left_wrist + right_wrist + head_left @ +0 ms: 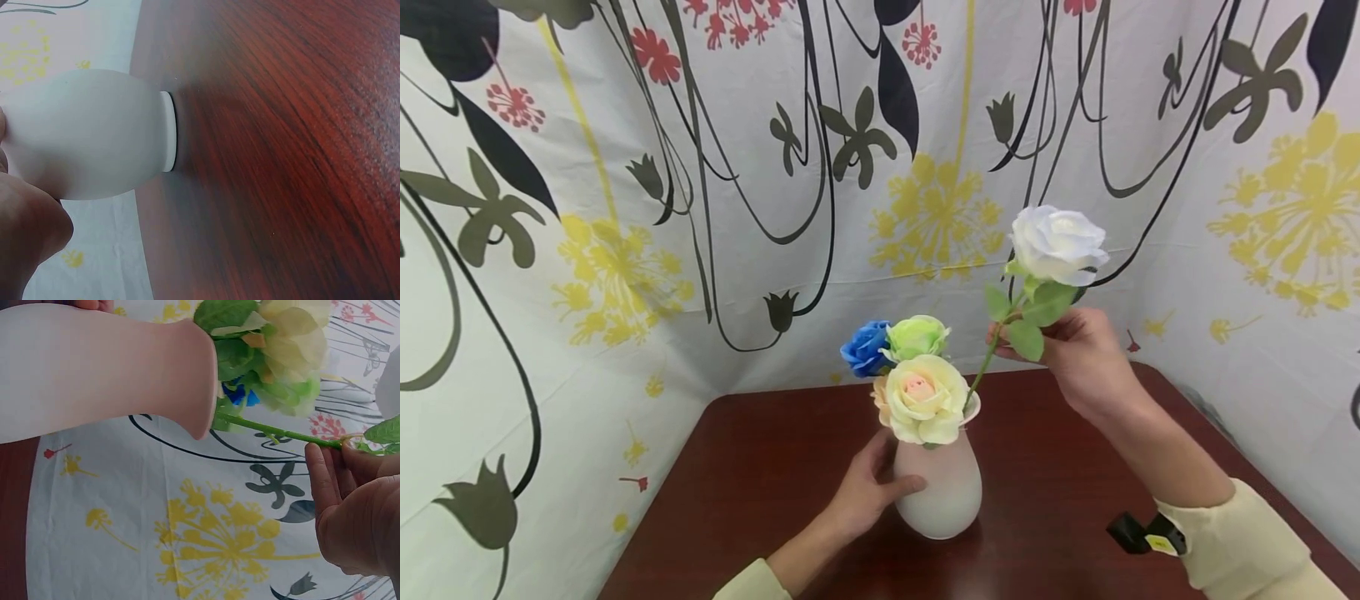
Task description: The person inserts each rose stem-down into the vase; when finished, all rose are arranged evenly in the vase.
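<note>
A pale vase [942, 492] stands upright on the dark wooden table. Its mouth holds a cream rose [927, 398], a light green rose [917, 337], a blue rose [866, 348] and a peach bloom mostly hidden behind the cream one. My left hand [867, 487] grips the vase's left side, thumb across the front. With thumb and fingers, my right hand [1086, 358] pinches the green stem [281, 432] of a white rose [1060, 244], just below its leaves. That stem slants down into the vase mouth, its lower end hidden inside.
The reddish-brown table [760, 492] has rounded back corners. A white curtain [737, 275] printed with yellow, red and dark flowers hangs behind it and along both sides. A small black device [1146, 533] is strapped at the right sleeve.
</note>
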Motion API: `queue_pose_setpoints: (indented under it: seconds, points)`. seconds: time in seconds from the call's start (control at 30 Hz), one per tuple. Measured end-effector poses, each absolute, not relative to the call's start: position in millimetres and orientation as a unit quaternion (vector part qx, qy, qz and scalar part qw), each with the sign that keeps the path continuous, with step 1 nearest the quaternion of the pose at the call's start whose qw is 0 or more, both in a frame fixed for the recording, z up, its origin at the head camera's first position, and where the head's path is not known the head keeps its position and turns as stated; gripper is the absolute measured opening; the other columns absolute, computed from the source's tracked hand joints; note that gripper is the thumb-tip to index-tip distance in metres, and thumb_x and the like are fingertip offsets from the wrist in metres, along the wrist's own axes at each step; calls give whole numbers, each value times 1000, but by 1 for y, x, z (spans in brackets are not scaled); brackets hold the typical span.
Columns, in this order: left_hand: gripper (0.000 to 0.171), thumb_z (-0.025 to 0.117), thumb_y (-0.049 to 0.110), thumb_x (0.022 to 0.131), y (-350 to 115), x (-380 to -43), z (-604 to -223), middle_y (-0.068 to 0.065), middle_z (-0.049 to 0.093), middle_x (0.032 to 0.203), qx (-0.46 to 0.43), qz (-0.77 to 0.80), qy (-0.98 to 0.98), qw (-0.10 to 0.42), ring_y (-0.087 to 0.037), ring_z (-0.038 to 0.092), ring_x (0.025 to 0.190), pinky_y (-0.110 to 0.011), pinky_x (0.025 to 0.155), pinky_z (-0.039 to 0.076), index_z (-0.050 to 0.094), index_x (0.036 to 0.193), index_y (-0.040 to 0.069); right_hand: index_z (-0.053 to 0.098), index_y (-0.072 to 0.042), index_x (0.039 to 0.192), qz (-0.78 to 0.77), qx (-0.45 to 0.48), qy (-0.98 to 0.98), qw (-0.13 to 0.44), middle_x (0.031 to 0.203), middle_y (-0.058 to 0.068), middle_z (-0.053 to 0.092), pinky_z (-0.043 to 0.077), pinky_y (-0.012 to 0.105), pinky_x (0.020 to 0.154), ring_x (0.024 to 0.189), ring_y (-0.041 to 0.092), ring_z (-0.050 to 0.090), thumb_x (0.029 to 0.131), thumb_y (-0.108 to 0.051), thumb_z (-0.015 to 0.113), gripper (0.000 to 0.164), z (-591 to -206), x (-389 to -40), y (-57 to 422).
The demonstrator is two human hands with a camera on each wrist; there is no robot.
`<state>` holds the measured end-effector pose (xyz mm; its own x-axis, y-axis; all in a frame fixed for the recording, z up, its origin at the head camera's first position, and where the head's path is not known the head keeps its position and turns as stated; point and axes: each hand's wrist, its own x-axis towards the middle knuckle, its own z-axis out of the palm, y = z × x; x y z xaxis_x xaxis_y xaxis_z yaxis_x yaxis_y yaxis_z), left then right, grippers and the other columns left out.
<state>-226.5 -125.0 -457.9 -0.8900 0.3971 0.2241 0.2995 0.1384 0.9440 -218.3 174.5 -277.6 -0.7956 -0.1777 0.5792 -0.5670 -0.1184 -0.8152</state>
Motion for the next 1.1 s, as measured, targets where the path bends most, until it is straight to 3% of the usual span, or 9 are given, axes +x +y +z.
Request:
queue_pose_setpoints:
  seconds: [0.23,0.37,0.47,0.6,0.7,0.8,0.93,1.1]
  points:
    - [65,82,29,97,-125,-226,-457,8,58,150,229,614,754,40,-19,56,136,-44,114,48,49,154,33,76,9,111,650,272,-702,104,99,7,80,63,33,84,94,17,77,98,4,72,14,-297,-226,161]
    - [64,81,30,97,-125,-227,-457,7,58,150,229,614,754,42,-20,57,136,-45,114,48,50,153,32,76,10,110,597,257,-751,114,91,6,78,58,27,71,80,12,69,97,3,73,15,-310,-227,156]
    - [64,81,29,97,-125,-227,-457,7,59,149,230,615,753,42,-21,57,135,-44,113,48,50,153,31,79,6,105,562,254,-777,126,85,6,75,52,26,65,72,13,60,96,2,74,11,-319,-228,154]
    - [64,81,29,97,-125,-227,-456,7,59,149,233,615,752,41,-20,57,135,-43,113,49,50,153,31,80,0,106,540,264,-789,128,87,3,75,52,27,68,76,14,59,96,-4,77,11,-328,-229,151]
    - [63,81,28,98,-125,-228,-456,8,59,149,237,614,752,40,-19,57,134,-42,113,49,50,153,32,80,-2,98,529,273,-792,136,77,-1,69,50,28,64,70,14,56,96,0,74,6,-334,-231,150]
    - [64,80,27,98,-126,-228,-457,7,59,149,240,612,752,39,-19,57,134,-41,113,49,49,154,33,77,-6,92,498,284,-804,159,70,-5,62,49,28,64,66,13,53,94,7,70,15,-340,-231,151]
    - [66,80,26,98,-126,-226,-457,6,58,150,241,612,753,36,-20,56,135,-43,113,49,47,156,32,77,-9,102,463,318,-809,171,81,-9,68,51,28,71,76,12,57,96,8,68,20,-345,-231,153]
    - [71,81,25,98,-125,-227,-459,6,57,152,238,612,753,37,-20,55,137,-43,113,49,44,158,35,77,-10,105,459,347,-803,155,87,-9,70,54,26,71,78,9,60,93,12,68,26,-348,-227,158]
